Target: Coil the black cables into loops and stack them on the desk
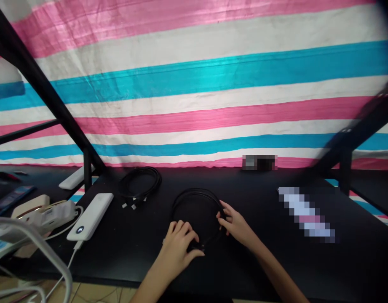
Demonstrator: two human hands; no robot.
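Observation:
A coiled black cable (196, 192) forms a ring on the black table in front of me. My left hand (181, 244) curls its fingers over the near left part of the ring, where a small connector end shows by the thumb. On the ring's right side, my right hand (233, 222) pinches the cable between thumb and fingers. Part of the cable is hidden under my left hand. Farther back to the left lies another coiled black cable (156, 182) with several pale connector ends, apart from both hands.
At left, a white power bank (94, 210) has a white cable plugged in, near a power strip (59, 213) with tangled cords. Blurred-out items (307, 214) lie at right. Black metal posts (54, 97) flank the table (137, 256); a striped sheet (194, 84) hangs behind.

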